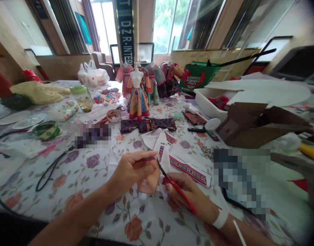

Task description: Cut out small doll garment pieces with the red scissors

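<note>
My left hand [136, 169] pinches a small piece of orange fabric [149, 181] with a dark red upper edge. In my right hand [189, 191] are red-handled scissors [181, 193], their dark blades pointing up and left along the fabric's right side. Whether the blades touch the cloth I cannot tell. Just beyond both hands lie white fabric pieces [153, 138] and a patterned red, black and white trim strip [189, 169]. A folded dark patterned cloth [157, 124] is farther back.
Small dressed mannequins [137, 92] stand at the back centre. A brown cardboard box [239, 124], white bin [210, 106] and green bag [198, 75] are on the right. To the left are a green-lidded jar [82, 99], green tape roll [47, 130] and black cord loop [48, 174].
</note>
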`<state>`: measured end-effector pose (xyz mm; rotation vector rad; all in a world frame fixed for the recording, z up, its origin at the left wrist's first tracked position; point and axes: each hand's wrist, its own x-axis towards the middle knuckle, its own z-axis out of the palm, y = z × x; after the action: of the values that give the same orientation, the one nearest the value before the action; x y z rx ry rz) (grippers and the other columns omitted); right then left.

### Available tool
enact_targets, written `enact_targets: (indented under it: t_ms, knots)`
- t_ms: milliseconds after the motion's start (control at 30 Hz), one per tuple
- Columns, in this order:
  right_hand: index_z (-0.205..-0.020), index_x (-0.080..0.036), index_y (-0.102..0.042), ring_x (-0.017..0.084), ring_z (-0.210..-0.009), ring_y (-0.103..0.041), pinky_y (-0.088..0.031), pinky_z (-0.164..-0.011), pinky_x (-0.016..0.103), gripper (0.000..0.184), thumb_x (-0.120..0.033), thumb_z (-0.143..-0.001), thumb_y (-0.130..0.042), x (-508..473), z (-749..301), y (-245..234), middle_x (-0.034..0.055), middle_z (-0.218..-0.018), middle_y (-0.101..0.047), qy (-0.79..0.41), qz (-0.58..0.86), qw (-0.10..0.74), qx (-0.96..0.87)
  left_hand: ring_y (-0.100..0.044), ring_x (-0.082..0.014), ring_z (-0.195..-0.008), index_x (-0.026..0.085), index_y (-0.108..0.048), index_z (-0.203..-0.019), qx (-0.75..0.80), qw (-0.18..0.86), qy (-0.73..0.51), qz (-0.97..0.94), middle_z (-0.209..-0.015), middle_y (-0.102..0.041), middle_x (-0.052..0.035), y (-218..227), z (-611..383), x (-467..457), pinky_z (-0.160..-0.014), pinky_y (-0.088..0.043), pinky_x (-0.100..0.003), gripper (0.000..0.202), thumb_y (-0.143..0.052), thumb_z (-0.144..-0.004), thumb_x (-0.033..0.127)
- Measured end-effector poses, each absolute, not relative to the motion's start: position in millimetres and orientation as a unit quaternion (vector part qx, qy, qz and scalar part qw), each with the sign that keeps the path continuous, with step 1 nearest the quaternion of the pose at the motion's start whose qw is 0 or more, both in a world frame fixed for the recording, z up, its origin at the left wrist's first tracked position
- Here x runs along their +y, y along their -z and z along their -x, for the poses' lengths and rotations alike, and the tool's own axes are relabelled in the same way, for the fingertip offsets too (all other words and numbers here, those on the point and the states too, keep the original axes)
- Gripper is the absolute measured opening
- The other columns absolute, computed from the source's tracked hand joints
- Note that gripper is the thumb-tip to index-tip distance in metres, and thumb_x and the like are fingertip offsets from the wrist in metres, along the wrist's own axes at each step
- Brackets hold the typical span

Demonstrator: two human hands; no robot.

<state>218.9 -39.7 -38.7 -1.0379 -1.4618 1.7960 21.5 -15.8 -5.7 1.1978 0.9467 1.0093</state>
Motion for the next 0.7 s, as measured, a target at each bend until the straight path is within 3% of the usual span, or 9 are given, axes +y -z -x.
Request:
enact_targets:
  t_ms: [267, 500, 700]
  knots:
    - [-0.061, -0.018, -0.042, 0.008, -0.037, -0.044, -0.031, -0.037, 0.018, 0.049, -0.062, -0.076, -0.061, -40.0, -218.1, 38.3, -0.0071, -0.043, -0.043, -0.675, 0.392, 0.300, -0.549, -0.064, -0.0134, -0.088, 0.023, -0.071, -0.104, 0.394, 0.610, -0.445, -0.524, -0.101, -0.071, -0.0019, 3.8, -21.2, -15.7, -0.073, -0.050, -0.017, 0.032, -0.075, -0.072, 0.023]
    - [-0.059, -0.019, -0.040, 0.006, -0.035, -0.041, -0.036, -0.037, 0.020, 0.050, -0.060, -0.074, -0.064, -40.1, -215.9, 34.0, -0.0095, -0.041, -0.038, -0.686, 0.399, 0.308, -0.524, -0.060, -0.0093, -0.071, 0.022, -0.058, -0.119, 0.376, 0.680, -0.426, -0.464, -0.085, -0.067, -0.0007, 6.8, -20.0, -11.2, -0.063, -0.047, -0.017, 0.050, -0.075, -0.072, 0.021]
    - [-0.061, -0.020, -0.039, 0.007, -0.034, -0.041, -0.036, -0.036, 0.020, 0.048, -0.057, -0.074, -0.066, -39.4, -214.6, 32.8, -0.0098, -0.042, -0.039, -0.680, 0.416, 0.311, -0.518, -0.062, -0.0125, -0.061, 0.012, -0.063, -0.098, 0.360, 0.771, -0.364, -0.379, -0.078, -0.067, -0.0059, 12.3, -17.9, -4.8, -0.057, -0.047, -0.021, 0.037, -0.078, -0.067, 0.026]
